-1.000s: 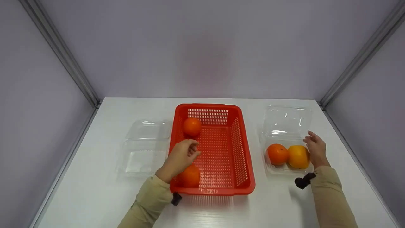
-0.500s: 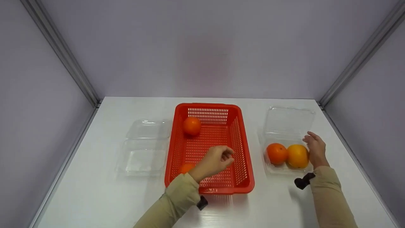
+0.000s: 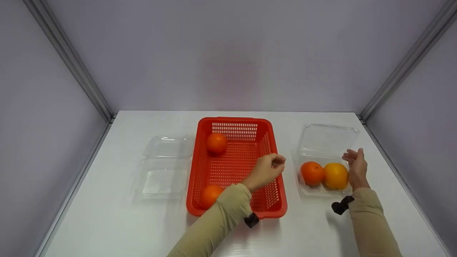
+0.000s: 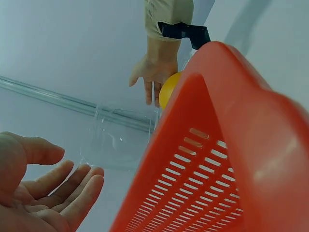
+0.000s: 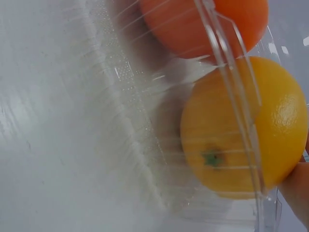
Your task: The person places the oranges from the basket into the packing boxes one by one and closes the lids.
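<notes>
My left hand point(image 3: 266, 169) is over the right side of a red perforated plastic basket point(image 3: 199, 157), fingers loosely bent and holding nothing. In the left wrist view, that hand point(image 4: 53, 188) is beside the basket wall. My right hand point(image 3: 358, 167) stands at the right side of a clear hinged clamshell box point(image 3: 310, 192), close against a yellow-orange fruit point(image 3: 335, 176), with a green stem mark in the right wrist view. Next to that fruit in the box sits an orange point(image 3: 312, 173). The box's lid point(image 3: 327, 139) is raised at the back.
Inside the basket lie two oranges, one at the back left point(image 3: 217, 142) and another at the front left point(image 3: 210, 194), partly behind my left sleeve. A second clear clamshell box point(image 3: 160, 178) lies opened left of the basket. Walls enclose the white table point(image 3: 107, 221) behind and at both sides.
My left hand has moved right across the basket from above the front-left orange. The right box's lid has leaned back and slightly right. My right hand has turned slightly in place.
</notes>
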`<action>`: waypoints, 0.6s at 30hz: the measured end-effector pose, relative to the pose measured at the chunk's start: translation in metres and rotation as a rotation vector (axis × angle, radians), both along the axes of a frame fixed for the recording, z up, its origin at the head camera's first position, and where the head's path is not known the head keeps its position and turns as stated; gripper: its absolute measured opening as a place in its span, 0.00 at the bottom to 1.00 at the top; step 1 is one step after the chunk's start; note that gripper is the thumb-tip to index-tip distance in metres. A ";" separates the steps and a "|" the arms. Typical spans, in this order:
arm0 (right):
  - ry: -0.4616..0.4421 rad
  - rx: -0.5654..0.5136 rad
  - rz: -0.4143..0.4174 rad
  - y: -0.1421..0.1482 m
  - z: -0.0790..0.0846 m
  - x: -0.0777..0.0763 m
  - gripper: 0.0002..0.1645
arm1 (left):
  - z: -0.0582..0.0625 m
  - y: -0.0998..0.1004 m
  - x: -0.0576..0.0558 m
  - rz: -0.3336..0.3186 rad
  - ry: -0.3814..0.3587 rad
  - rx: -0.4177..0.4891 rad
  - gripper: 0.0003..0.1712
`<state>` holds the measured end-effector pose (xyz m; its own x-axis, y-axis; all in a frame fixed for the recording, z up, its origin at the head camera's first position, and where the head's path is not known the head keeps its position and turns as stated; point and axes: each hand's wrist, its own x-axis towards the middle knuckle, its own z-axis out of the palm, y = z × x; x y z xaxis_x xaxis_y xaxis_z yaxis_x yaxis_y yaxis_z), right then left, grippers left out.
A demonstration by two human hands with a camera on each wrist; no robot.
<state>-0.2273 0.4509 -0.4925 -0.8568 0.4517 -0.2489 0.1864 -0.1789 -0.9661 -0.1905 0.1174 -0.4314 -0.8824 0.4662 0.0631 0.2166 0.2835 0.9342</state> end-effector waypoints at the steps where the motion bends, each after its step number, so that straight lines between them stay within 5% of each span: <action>1: 0.000 0.013 0.001 0.000 0.000 0.000 0.26 | 0.000 0.005 -0.002 0.012 0.011 0.005 0.15; 10: 0.036 -0.055 -0.033 0.000 -0.003 0.000 0.29 | -0.003 0.043 -0.019 0.073 0.053 0.061 0.20; 18: 0.068 -0.095 -0.057 0.001 -0.001 -0.001 0.32 | -0.007 0.065 -0.022 0.063 0.077 -0.017 0.30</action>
<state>-0.2283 0.4521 -0.4934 -0.8468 0.4772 -0.2351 0.1083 -0.2781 -0.9544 -0.2128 0.1828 -0.4386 -0.9027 0.4119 0.1244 0.2690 0.3147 0.9103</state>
